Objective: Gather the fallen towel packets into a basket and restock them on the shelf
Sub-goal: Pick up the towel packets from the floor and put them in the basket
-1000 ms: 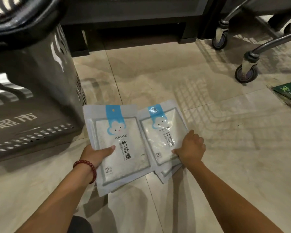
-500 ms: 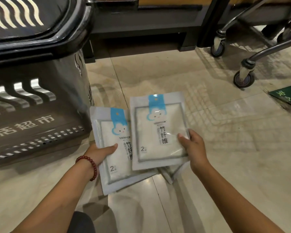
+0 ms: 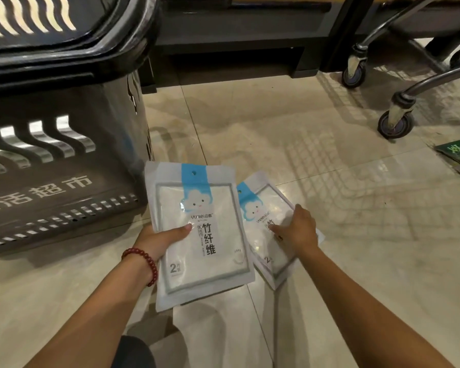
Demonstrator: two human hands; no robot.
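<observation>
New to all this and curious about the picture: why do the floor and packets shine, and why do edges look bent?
Head view: light glares off the glossy floor and the plastic packet in the left hand; head view, edges: the wide lens bows the basket and cart, slightly blurred.

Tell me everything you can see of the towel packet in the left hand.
The towel packet is a flat, glossy, whitish plastic pouch with a blue strip and hang hole at the top, a cloud face, black Chinese characters and a 2 at lower left; white folded cloth shows inside. The left hand grips its left edge, thumb on the front. It is held face up beside the basket, and in this view it overlaps the second packet.
</observation>
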